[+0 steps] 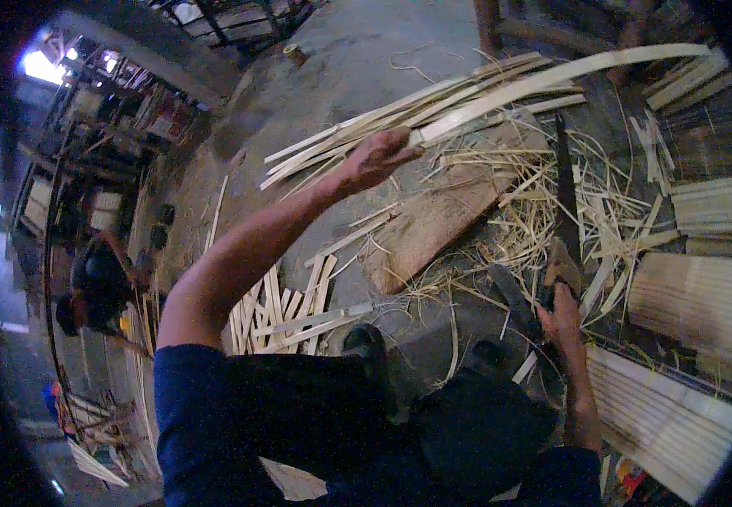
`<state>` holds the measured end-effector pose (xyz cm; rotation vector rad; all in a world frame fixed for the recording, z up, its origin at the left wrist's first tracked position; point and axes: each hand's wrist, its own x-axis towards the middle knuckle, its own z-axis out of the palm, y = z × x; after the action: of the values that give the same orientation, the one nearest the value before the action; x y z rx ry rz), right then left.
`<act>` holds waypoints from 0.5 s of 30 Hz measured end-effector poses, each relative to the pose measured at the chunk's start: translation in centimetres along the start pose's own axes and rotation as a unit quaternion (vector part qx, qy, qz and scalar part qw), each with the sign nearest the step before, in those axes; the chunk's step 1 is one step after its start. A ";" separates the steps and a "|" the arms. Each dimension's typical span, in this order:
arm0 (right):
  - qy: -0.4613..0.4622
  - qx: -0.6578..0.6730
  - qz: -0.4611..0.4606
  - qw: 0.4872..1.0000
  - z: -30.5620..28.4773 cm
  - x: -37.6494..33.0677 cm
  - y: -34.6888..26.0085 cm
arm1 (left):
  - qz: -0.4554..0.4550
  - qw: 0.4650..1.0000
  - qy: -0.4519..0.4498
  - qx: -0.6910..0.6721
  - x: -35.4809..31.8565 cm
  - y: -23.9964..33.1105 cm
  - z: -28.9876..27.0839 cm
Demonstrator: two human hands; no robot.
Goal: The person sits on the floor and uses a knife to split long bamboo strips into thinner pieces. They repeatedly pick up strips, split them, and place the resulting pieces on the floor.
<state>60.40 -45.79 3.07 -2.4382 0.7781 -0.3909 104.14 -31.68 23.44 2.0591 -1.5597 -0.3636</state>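
Stretched out ahead, my left hand [380, 159] is closed around the near end of a long, pale bamboo-like strip [552, 84], which arcs away to the far right. The strip passes above a bundle of similar strips [341, 135] on the floor. At the right, my right hand [563, 314] grips a long-bladed tool [566, 194] by its wooden handle. Its dark blade points away from me and narrows toward the tip; I cannot tell whether it is a saw or a big knife. Between my hands lies a thick, worn wooden board [442, 220].
Tangled shavings [535, 211] cover the floor around the board. Short cut strips [298, 308] are piled near my feet. Slatted panels [691, 296] stand at the right. Another person [104, 270] bends over at the far left, beside cluttered racks [87, 118].
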 end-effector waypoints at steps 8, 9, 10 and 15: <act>0.268 0.380 0.277 0.841 -8.9 -4.0 -11.9 | -0.101 0.988 0.067 -0.092 -2.5 -3.9 10.5; 0.291 0.385 0.289 0.827 -8.8 -5.5 -12.9 | -0.125 0.986 0.063 -0.090 -3.1 -4.5 11.5; 0.315 0.410 0.237 0.823 -8.3 -7.1 -12.7 | -0.144 0.984 0.060 -0.089 -2.6 -4.7 12.1; 0.207 0.299 0.050 0.930 -10.4 -8.6 -13.6 | -0.109 0.984 0.105 -0.089 -1.6 -3.5 13.5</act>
<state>55.32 -35.54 18.44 -1.7555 0.8001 -0.9677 99.59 -32.79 10.24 2.0593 -1.1406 -0.3399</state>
